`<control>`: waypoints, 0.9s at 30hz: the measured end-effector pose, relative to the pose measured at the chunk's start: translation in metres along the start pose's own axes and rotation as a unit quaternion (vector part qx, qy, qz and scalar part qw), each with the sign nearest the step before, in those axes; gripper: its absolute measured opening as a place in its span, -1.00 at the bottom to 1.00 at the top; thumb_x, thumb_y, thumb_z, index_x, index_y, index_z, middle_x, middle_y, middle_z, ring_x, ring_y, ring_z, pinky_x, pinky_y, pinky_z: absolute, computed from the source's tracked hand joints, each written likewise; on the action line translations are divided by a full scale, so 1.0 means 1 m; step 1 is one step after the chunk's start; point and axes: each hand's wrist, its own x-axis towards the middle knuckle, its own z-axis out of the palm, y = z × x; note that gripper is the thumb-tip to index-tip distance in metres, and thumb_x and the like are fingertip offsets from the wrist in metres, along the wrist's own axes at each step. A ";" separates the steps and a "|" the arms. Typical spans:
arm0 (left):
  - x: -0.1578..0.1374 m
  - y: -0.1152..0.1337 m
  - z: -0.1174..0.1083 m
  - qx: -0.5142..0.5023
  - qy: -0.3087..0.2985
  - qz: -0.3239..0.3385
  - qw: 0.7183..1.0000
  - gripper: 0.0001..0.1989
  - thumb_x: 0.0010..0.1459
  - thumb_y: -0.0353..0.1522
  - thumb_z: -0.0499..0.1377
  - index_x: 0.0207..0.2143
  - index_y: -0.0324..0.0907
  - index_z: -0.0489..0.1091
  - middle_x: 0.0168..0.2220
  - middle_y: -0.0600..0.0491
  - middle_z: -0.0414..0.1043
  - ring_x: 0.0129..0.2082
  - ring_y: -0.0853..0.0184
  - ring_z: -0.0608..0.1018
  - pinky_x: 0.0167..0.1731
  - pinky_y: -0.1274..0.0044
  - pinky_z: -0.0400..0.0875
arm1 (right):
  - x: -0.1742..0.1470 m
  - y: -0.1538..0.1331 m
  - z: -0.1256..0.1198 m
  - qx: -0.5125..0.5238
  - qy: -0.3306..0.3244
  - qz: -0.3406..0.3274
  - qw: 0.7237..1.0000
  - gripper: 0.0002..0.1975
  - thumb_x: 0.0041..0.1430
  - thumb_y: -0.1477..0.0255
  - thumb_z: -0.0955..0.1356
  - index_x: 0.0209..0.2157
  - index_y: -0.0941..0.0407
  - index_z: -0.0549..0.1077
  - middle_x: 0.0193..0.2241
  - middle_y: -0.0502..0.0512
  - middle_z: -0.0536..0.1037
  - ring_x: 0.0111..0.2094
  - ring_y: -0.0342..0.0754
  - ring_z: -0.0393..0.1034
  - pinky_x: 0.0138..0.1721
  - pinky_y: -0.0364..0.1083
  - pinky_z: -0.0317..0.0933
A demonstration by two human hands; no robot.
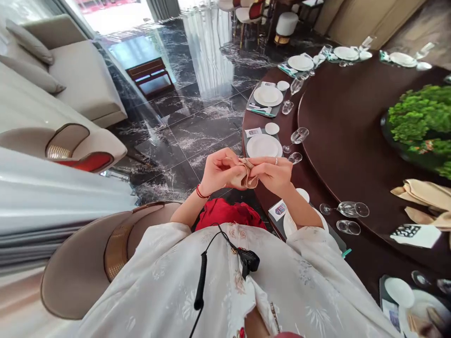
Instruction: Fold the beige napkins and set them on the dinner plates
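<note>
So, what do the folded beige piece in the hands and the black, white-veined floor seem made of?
Folded beige piece: probably matte fabric, gathering in soft folds.
Black, white-veined floor: glossy stone or marble-look tile, with straight joints and mirrored light.

Formal dining room, restaurant or private house undetermined. Comprises: one large round dark table [373, 258] with raised central turntable [345, 141] and green centrepiece [416, 122]; repeated settings of white plates [268, 96], stemmed glasses [299, 135], printed cards [278, 211]; upholstered chairs [77, 263]; pale sofa [77, 80]; long curtains [52, 183]; polished dark marble-patterned floor [211, 122].
</note>
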 end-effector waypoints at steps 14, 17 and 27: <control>0.137 -0.064 0.051 0.003 -0.252 -0.019 0.968 -0.54 -0.02 -0.06 0.58 -0.41 -0.17 0.49 -0.31 0.01 0.55 -0.26 0.32 0.60 -0.29 0.52 0.49 | -0.027 0.037 -0.077 -0.174 0.013 0.162 0.971 -0.67 0.43 0.48 0.33 -0.45 0.10 0.57 -0.21 -0.01 0.71 -0.30 -0.21 0.56 -0.30 -0.23 0.39; 0.164 -0.075 0.070 -0.050 -0.349 -0.042 0.935 -0.59 0.15 -0.06 0.48 -0.36 -0.19 0.47 -0.28 -0.02 0.59 -0.25 0.32 0.62 -0.19 0.48 0.53 | -0.032 0.030 -0.096 -0.266 -0.006 0.235 0.935 -0.77 0.44 0.44 0.34 -0.30 0.05 0.62 -0.19 -0.03 0.70 -0.26 -0.19 0.56 -0.25 -0.21 0.41; 0.325 -0.078 0.130 -0.145 -0.389 -0.036 0.909 -0.61 0.05 -0.10 0.56 -0.35 -0.14 0.50 -0.50 0.16 0.38 -0.54 0.45 0.44 -0.50 0.59 0.29 | -0.059 -0.019 -0.214 -0.540 -0.143 0.323 0.763 -0.77 0.43 0.52 0.32 -0.06 0.04 0.62 0.19 0.07 0.62 0.08 0.00 0.57 -0.08 -0.02 0.54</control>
